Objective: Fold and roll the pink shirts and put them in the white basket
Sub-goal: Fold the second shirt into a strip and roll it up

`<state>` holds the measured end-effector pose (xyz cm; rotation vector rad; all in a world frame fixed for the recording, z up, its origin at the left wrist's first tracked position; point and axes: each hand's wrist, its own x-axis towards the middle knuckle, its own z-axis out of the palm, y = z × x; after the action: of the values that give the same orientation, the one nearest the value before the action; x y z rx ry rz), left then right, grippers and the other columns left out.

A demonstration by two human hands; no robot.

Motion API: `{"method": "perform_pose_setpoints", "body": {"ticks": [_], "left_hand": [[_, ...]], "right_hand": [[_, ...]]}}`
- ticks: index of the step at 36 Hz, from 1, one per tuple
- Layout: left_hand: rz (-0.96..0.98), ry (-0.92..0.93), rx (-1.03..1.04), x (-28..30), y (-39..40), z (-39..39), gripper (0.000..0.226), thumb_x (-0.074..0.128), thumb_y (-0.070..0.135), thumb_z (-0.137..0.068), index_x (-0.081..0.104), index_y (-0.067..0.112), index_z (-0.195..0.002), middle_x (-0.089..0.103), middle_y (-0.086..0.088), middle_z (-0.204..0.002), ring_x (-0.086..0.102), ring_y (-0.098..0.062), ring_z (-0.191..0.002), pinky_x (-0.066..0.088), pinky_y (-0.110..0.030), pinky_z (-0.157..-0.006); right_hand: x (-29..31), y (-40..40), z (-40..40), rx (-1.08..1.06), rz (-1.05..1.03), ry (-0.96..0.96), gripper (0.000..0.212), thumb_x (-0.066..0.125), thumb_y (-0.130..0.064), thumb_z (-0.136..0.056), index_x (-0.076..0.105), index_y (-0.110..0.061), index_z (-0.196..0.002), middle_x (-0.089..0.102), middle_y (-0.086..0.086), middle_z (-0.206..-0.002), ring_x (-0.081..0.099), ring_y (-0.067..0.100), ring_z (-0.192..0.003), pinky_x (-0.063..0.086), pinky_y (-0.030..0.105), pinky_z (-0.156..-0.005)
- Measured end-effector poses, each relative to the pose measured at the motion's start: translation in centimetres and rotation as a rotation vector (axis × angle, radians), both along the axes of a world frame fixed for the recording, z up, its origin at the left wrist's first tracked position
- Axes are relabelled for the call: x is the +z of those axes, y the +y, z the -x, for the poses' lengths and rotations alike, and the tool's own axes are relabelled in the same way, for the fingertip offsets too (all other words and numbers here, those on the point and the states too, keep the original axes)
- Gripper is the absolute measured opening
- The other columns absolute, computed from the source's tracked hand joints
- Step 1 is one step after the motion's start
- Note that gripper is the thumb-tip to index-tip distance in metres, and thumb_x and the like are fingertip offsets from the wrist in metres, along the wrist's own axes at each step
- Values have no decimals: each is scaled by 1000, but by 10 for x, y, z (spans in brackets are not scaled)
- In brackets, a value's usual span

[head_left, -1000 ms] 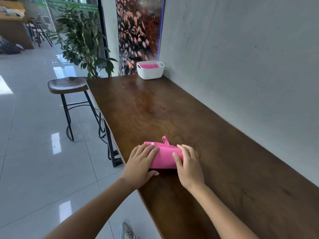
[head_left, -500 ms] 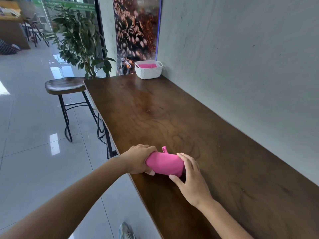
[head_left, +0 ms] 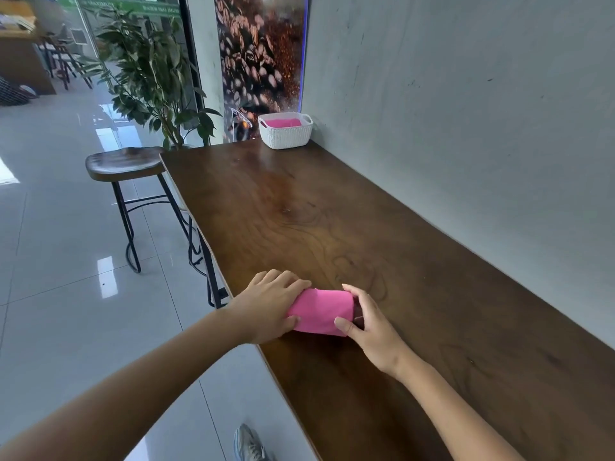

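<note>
Head view: nearest me, the left hand (head_left: 269,306) grips one end of the rolled pink shirt (head_left: 321,311) and the right hand (head_left: 369,322) pinches the other end, the roll lying on the wooden table (head_left: 332,227) near its front edge. Far off, the white basket (head_left: 285,133) stands in the table's corner by the wall, pink cloth (head_left: 283,122) inside. Beyond the stool (head_left: 124,161) and plant (head_left: 156,78), I find the green sign's (head_left: 139,3) lettering too blurred to read.

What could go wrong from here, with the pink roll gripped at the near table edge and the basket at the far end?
1. The rolled pink shirt is held only at its ends by the left hand and right hand; it may unroll if either lets go.
2. It sits close to the dark wooden table's near edge, so a slip could drop it to the floor.
3. The white woven basket is far off and already holds pink cloth, so the roll could loosen on the way.
</note>
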<state>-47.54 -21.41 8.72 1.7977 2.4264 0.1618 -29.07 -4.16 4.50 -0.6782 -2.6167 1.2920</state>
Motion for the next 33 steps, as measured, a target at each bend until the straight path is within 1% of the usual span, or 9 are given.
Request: {"method": "perform_pose_setpoints", "body": {"ticks": [4,7,10,15,21,23,27,30,33], "left_hand": [[-216,64,-6,-14,-3,-20,67,52,53,-98,25,33,-156,34,5,-158,29,-19,-146,24,-40,-122],[-233,72,21,-28,-1,-29,76,53,59,-96,19,35,-159,26,1,-165,20,-25,-152,13,-43,-123],[-209,79,73,-36,4,-30,85,49,68,-94,5,36,-161,14,1,-169,9,-29,-155,2,-45,-122],[-251,71,132,-44,11,-25,91,41,81,-90,7,36,-161,23,0,-166,20,-31,-153,14,-53,-124],[-366,-11,182,-41,9,-16,92,31,86,-90,12,32,-162,35,3,-159,32,-21,-145,25,-49,-123],[-428,-69,185,-40,4,-12,92,35,84,-90,15,30,-161,38,4,-155,36,-18,-141,29,-44,-121],[-485,-259,173,-32,-7,-12,92,43,83,-88,17,32,-160,40,8,-152,42,-11,-134,40,-36,-113],[-536,-479,170,-30,-15,-18,85,48,78,-90,14,41,-158,38,18,-149,44,-4,-132,47,-33,-109],[-610,-679,178,-27,-22,-31,75,48,78,-88,16,54,-151,39,33,-141,44,1,-132,46,-22,-107]], "right_hand": [[6,3,12,-48,131,3,68,57,-67,-87,33,-38,-143,48,-14,-138,52,2,-121,49,13,-88],[7,2,20,-99,199,67,58,60,-62,-87,42,-35,-135,56,-11,-132,56,-2,-116,48,12,-86],[7,-1,26,-155,208,120,62,60,-62,-87,47,-28,-136,60,-11,-127,59,1,-115,51,15,-86],[18,-9,34,-251,261,188,63,60,-61,-85,52,-22,-134,61,-9,-123,60,1,-107,51,12,-77],[40,-16,31,-250,351,208,63,49,-66,-88,50,-27,-137,58,-10,-130,57,1,-114,49,11,-78],[48,-17,28,-220,381,229,62,45,-68,-89,50,-29,-137,58,-10,-133,56,5,-122,49,14,-87],[63,-23,24,-177,358,236,89,36,-90,-79,48,-29,-144,60,-8,-136,57,12,-127,47,36,-110],[76,-31,21,-141,358,272,90,35,-91,-77,52,-29,-140,67,-11,-125,63,9,-119,49,38,-108],[85,-38,17,-113,340,293,78,32,-83,-84,55,-29,-135,70,-12,-119,66,8,-114,50,38,-106]]}}
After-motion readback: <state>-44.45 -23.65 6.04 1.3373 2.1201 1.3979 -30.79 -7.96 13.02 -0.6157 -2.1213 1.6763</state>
